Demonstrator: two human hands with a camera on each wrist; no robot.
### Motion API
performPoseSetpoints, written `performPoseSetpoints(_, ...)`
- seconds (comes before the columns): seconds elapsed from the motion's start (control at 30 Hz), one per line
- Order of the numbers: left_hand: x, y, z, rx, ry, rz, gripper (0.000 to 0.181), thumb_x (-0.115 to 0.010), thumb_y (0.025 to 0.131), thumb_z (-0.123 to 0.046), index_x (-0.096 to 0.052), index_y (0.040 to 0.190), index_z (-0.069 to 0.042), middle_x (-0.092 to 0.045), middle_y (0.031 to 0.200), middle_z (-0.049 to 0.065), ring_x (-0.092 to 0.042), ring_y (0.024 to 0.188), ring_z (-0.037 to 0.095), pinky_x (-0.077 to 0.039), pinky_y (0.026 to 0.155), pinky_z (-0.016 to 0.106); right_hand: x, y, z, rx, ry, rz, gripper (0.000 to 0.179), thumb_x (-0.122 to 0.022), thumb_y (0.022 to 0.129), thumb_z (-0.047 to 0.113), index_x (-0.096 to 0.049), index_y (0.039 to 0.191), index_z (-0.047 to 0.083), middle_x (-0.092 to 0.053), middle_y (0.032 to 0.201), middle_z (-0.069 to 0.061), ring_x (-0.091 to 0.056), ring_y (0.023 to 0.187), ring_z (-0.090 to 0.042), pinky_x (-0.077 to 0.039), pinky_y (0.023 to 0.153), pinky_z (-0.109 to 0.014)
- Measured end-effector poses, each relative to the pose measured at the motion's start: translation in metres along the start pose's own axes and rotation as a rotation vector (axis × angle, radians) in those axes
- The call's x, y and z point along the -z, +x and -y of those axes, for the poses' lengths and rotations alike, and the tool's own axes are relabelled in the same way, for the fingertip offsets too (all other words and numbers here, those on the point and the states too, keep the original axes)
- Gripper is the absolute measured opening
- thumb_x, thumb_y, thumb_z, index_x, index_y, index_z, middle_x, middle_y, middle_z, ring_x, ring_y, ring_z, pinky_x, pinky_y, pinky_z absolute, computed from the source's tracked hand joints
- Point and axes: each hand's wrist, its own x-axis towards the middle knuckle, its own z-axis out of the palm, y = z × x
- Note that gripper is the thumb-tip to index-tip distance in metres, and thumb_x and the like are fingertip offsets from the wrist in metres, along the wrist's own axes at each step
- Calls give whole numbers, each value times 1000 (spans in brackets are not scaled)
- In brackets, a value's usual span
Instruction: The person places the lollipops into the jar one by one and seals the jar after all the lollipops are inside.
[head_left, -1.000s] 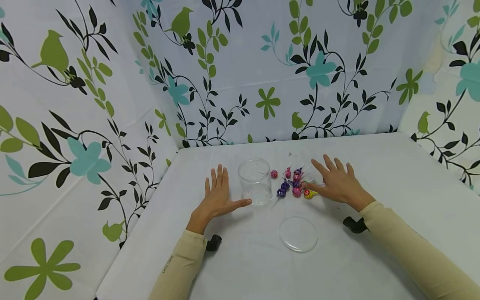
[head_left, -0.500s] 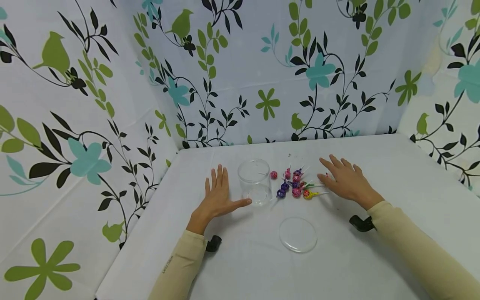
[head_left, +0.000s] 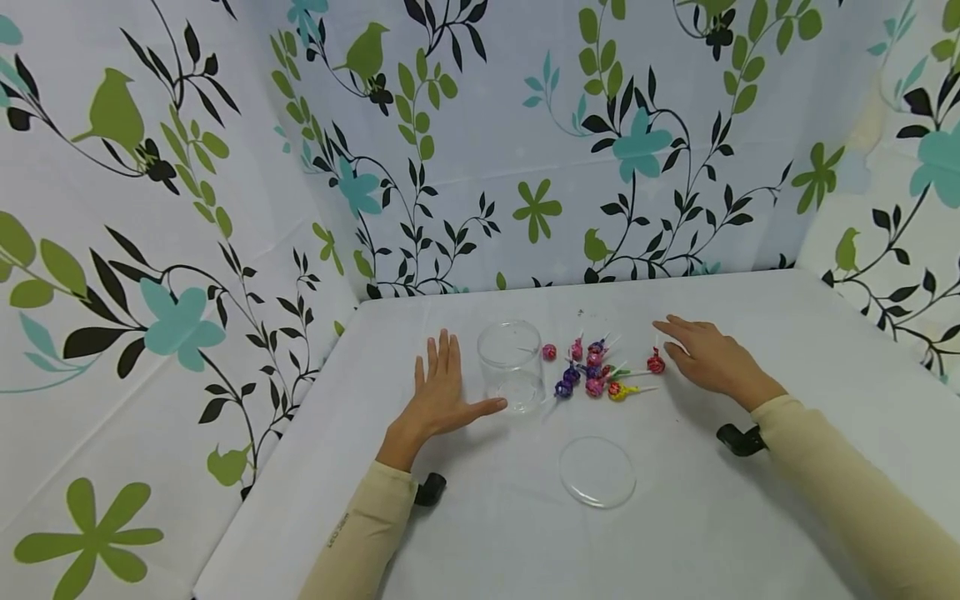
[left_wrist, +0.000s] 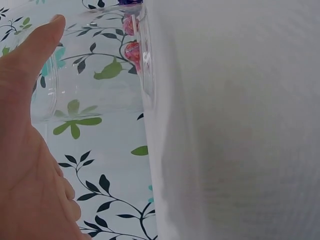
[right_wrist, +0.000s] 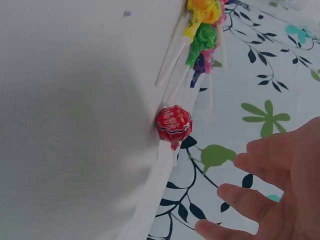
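Observation:
A clear jar (head_left: 512, 379) stands upright on the table; my left hand (head_left: 437, 402) is at its left, fingers spread, thumb pointing across its front. In the left wrist view the thumb (left_wrist: 42, 42) overlaps the clear jar wall (left_wrist: 95, 87); contact cannot be told. My right hand (head_left: 712, 358) hovers beside a red lollipop (head_left: 656, 362), fingers loosely bent and holding nothing. The right wrist view has that red-wrapped lollipop (right_wrist: 173, 123) apart from the visible fingers. Left of it lie several wrapped lollipops: pink (head_left: 595, 387), purple (head_left: 564, 388), yellow (head_left: 618, 391) and green (right_wrist: 202, 42).
A round clear lid (head_left: 597, 472) lies flat in front of the jar and lollipops. White cloth covers the table (head_left: 495, 533). Patterned curtains (head_left: 465, 150) with birds and leaves rise behind and on both sides. One pink lollipop (head_left: 550, 352) sits close to the jar's right side.
My right hand has moved right, away from the lollipop cluster, and the red lollipop now shows beside it at the cluster's right. The left hand and the jar have stayed in place.

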Motion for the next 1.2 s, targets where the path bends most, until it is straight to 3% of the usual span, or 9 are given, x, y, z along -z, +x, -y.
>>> performPoseSetpoints(0.3, 0, 1, -6, -28, -55, -49, 140, -67, 80, -82, 13, 164, -4, 19, 170, 12, 22, 154, 27, 9, 123, 53, -8, 8, -10, 106, -5, 52, 46, -56, 105, 0, -53, 150, 1, -39, 157, -29, -40, 138, -57, -36, 106, -71)
performPoseSetpoints(0.47, 0, 2, -7, -19, -116, -45, 138, -65, 81, -83, 14, 164, -8, 6, 172, 18, 3, 157, 33, -7, 125, 50, -13, 10, -12, 157, -33, 59, 53, -61, 99, -9, -53, 150, 1, -41, 156, -28, -43, 137, -54, -40, 105, -68)
performPoseSetpoints(0.67, -2, 3, -12, -18, -238, -68, 133, -67, 82, -80, 10, 167, -13, -2, 172, 7, -16, 156, 29, -23, 122, 50, -17, 12, -14, 171, -40, 66, 53, -63, 97, -9, -56, 148, 2, -45, 154, -27, -46, 135, -54, -42, 102, -69)
performPoseSetpoints(0.83, -3, 4, -17, -43, -333, -108, 128, -70, 85, -74, 5, 167, -12, -13, 172, 2, -23, 154, 27, -25, 121, 51, -21, 15, -17, 190, 23, 106, 52, -61, 97, -11, -56, 147, 0, -46, 152, -29, -42, 138, -54, -38, 107, -67)
performPoseSetpoints(0.97, -5, 5, -18, -68, -367, -105, 124, -74, 88, -66, 5, 167, -13, -15, 172, -1, -23, 155, 24, -23, 122, 50, -24, 16, -20, 187, 54, 101, 47, -61, 95, -14, -61, 141, -2, -55, 144, -28, -48, 134, -52, -41, 106, -65)
performPoseSetpoints(1.1, -7, 6, -17, -104, -377, -105, 119, -78, 91, -52, 3, 167, -8, -17, 172, 4, -23, 155, 25, -22, 123, 49, -28, 17, -21, 175, 65, 79, 38, -63, 94, -15, -67, 131, -5, -65, 131, -26, -57, 125, -49, -46, 102, -64)
performPoseSetpoints(1.2, -8, 5, -17, -128, -384, -114, 115, -79, 93, -45, 0, 167, -5, -24, 169, 10, -31, 151, 30, -26, 121, 50, -28, 17, -21, 178, 52, 60, 33, -66, 93, -14, -69, 125, -6, -70, 120, -24, -64, 113, -45, -51, 98, -61)
